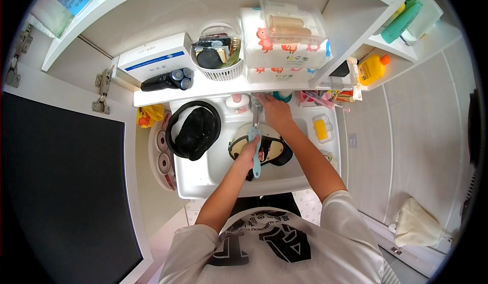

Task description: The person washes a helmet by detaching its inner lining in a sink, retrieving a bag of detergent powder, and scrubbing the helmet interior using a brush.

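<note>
My left hand (249, 151) is closed around the light blue handle of a brush (256, 169), over the sink basin. Under it lies a cream-coloured helmet (278, 152) with black trim, partly hidden by the hand. My right hand (276, 112) reaches to the faucet (256, 106) at the back of the sink. Its fingertips are at the faucet's top, and their grip is not clear. A black padded ring with black fabric inside (194, 130) rests on the sink's left side.
The white sink (195, 188) stands beneath a shelf holding a shaver (166, 79), a basket (218, 73) and tissue packs (287, 52). A soap dish with a yellow bar (320, 129) sits at right. An open cabinet door (66, 192) is at left.
</note>
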